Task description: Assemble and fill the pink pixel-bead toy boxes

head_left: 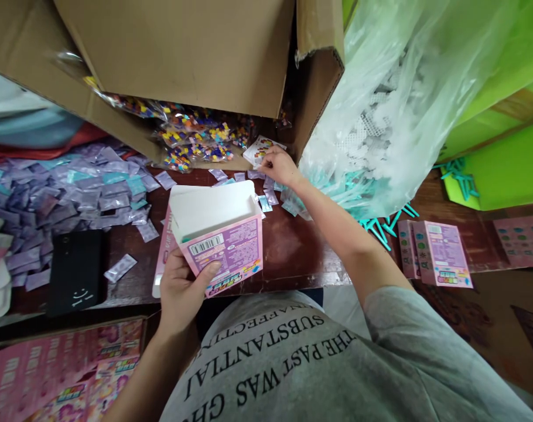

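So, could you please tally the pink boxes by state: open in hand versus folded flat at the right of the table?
Open pink box, held by the left hand: 1
Flat pink boxes at the right: 2
Total: 3

**Dark wooden table, crowded with packing goods**

A dark wooden table (293,246) is seen. On it are spread a heap of purple sachets (64,193), a black phone (75,271), teal plastic sticks (381,225), flat pink boxes (437,253) and a tipped cardboard carton (183,53).
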`<state>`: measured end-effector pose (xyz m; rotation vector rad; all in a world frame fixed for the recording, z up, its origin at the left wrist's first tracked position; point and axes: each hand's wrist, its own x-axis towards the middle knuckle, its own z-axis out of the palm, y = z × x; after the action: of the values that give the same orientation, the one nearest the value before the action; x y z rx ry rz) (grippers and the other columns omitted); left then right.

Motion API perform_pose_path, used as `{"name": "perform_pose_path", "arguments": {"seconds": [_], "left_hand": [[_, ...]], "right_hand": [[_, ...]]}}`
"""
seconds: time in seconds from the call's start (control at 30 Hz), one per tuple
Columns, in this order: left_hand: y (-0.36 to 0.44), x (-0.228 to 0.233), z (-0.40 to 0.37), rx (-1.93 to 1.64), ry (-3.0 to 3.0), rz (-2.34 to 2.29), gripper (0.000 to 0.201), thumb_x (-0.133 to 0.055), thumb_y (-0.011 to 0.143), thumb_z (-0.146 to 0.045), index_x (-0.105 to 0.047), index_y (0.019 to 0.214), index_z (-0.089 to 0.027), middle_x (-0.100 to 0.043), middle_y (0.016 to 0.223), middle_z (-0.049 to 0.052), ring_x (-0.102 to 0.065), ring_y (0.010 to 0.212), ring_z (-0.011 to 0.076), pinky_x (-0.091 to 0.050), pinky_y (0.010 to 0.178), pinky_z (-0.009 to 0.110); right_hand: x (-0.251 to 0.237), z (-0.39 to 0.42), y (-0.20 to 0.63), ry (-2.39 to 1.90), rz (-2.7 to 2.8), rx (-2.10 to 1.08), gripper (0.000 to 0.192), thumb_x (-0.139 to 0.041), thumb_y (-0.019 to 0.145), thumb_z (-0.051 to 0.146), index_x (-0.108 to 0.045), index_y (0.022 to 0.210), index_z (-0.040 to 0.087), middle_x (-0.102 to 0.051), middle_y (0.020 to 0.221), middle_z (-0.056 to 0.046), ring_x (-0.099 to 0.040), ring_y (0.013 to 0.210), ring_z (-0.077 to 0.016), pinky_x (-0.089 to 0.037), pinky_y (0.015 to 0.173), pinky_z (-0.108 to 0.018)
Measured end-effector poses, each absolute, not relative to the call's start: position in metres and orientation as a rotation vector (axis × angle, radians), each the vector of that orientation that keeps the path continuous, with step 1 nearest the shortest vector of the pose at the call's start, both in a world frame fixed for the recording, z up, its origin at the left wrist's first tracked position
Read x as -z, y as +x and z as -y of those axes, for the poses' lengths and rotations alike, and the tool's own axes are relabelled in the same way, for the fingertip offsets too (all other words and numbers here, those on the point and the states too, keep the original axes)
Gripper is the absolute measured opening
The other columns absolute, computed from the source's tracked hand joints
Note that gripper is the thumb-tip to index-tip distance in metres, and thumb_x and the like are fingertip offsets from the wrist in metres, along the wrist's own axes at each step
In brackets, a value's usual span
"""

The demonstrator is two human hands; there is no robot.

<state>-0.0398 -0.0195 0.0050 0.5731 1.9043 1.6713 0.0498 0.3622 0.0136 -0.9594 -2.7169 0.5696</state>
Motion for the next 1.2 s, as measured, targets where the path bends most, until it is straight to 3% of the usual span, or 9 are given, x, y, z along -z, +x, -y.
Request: {"name": "perform_pose_path", "arguments": {"seconds": [0.2,0.4,0.53,0.7,0.87,1.0,1.07,1.13,1.2], "left_hand": [[-0.044,-0.006,0.024,-1.672,0.57,-1.894,0.063,-0.102,0.075,-0.048,-0.072,0.122,-0.019,-0.085,0.11,0.009,-0.083,0.092,0.0237,-0.072,0.086,0.036],[-0.041,-0.014,0.022,-1.708,0.743,-1.979,0.06,-0.104,0.068,-0.047,-0.071,0.111,-0.02,-0.084,0.095,0.005,-0.083,0.08,0.025,-0.073,0.075,0.039],[-0.031,-0.022,0.012,-1.656,0.909,-1.91,0.057,-0.105,0.068,-0.044,-0.072,0.109,-0.022,-0.084,0.094,0.005,-0.082,0.076,0.0254,-0.073,0.068,0.038],[-0.014,-0.03,0.001,-1.635,0.982,-1.828,0.056,-0.105,0.068,-0.046,-0.072,0.108,-0.024,-0.083,0.092,0.004,-0.08,0.075,0.0247,-0.072,0.066,0.038],[-0.007,-0.031,-0.005,-1.614,0.89,-1.855,0.055,-0.102,0.07,-0.054,-0.069,0.099,-0.021,-0.082,0.087,0.002,-0.08,0.074,0.0235,-0.07,0.069,0.037],[-0.002,-0.03,-0.011,-1.723,0.938,-1.839,0.062,-0.101,0.072,-0.062,-0.068,0.107,-0.022,-0.083,0.096,0.004,-0.082,0.081,0.0256,-0.071,0.074,0.041],[0.003,-0.031,-0.016,-1.726,0.988,-1.831,0.063,-0.099,0.074,-0.067,-0.067,0.106,-0.023,-0.083,0.097,0.005,-0.082,0.082,0.0261,-0.071,0.072,0.041],[0.009,-0.033,-0.022,-1.736,1.016,-1.855,0.065,-0.096,0.077,-0.071,-0.065,0.11,-0.025,-0.081,0.099,0.005,-0.081,0.083,0.0259,-0.072,0.072,0.042],[0.015,-0.034,-0.026,-1.769,1.038,-1.861,0.068,-0.093,0.082,-0.07,-0.061,0.123,-0.025,-0.08,0.111,0.007,-0.082,0.095,0.0266,-0.072,0.079,0.044]], "right_hand": [[-0.034,-0.373,0.044,-1.006,2.635,-0.702,0.01,-0.08,0.096,0.026,-0.078,0.093,0.016,-0.079,0.117,-0.011,-0.074,0.115,-0.0258,-0.057,0.109,-0.039],[-0.143,-0.279,0.11,-0.566,2.153,-0.67,0.044,-0.05,0.118,0.061,-0.076,0.122,0.026,-0.08,0.119,-0.006,-0.078,0.113,-0.0246,-0.066,0.102,-0.047],[-0.189,-0.235,0.14,-0.262,2.456,-0.749,0.031,-0.056,0.117,0.053,-0.082,0.119,0.037,-0.084,0.115,0.002,-0.082,0.107,-0.0223,-0.071,0.099,-0.045],[-0.183,-0.22,0.138,-0.354,2.849,-0.506,0.026,-0.058,0.116,0.054,-0.082,0.122,0.046,-0.08,0.129,0.006,-0.071,0.137,-0.0235,-0.056,0.129,-0.057],[-0.169,-0.2,0.157,-0.338,2.666,-0.162,0.054,-0.06,0.105,0.082,-0.076,0.142,0.045,-0.071,0.156,0.003,-0.06,0.153,-0.0282,-0.044,0.138,-0.053],[-0.156,-0.193,0.184,-0.331,2.648,-0.131,0.051,-0.058,0.105,0.082,-0.082,0.122,0.041,-0.061,0.168,0.004,-0.054,0.161,-0.0358,-0.028,0.145,-0.069],[-0.147,-0.193,0.196,-0.468,2.569,-0.222,0.052,-0.065,0.102,0.082,-0.08,0.13,0.041,-0.054,0.174,0.0,-0.043,0.169,-0.0405,-0.02,0.146,-0.075],[-0.133,-0.191,0.207,-0.594,2.415,-0.389,0.064,-0.07,0.1,0.08,-0.069,0.15,0.04,-0.048,0.177,-0.007,-0.035,0.174,-0.0404,-0.025,0.145,-0.072],[-0.109,-0.187,0.217,-0.609,2.264,-0.672,0.071,-0.071,0.103,0.072,-0.054,0.162,0.038,-0.053,0.17,-0.011,-0.048,0.166,-0.0358,-0.045,0.136,-0.066]]}}
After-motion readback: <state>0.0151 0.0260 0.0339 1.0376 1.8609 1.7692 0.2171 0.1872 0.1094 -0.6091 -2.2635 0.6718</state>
